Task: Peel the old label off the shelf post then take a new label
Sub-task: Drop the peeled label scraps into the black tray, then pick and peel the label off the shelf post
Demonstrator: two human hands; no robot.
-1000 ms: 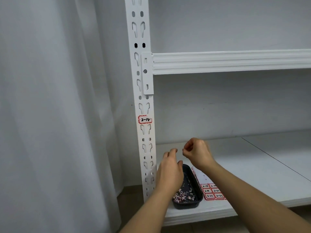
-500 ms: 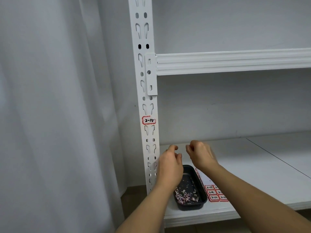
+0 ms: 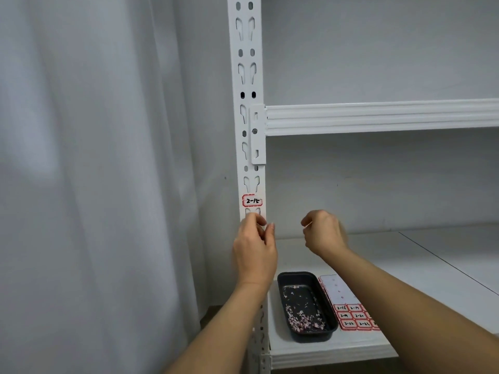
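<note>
The old label (image 3: 252, 201), red-bordered with "2-15" written on it, is stuck flat on the white slotted shelf post (image 3: 249, 147). Just below it, my left hand (image 3: 255, 247) is raised against the post. Its fingers are bent, its thumb stands apart from them, and it holds nothing. My right hand (image 3: 322, 233) hovers to the right of the post at about the same height, fingers curled in, with nothing visible in it. A sheet of new red-bordered labels (image 3: 351, 315) lies on the lower shelf.
A black tray (image 3: 295, 274) holding several small paper scraps sits on the lower shelf board (image 3: 405, 265), between the post and the label sheet. An upper shelf beam (image 3: 378, 118) crosses above. A white curtain (image 3: 94, 184) hangs left of the post.
Both hands have risen from above the tray. My left hand moved up and left onto the post, close under the label. My right hand stayed curled.
</note>
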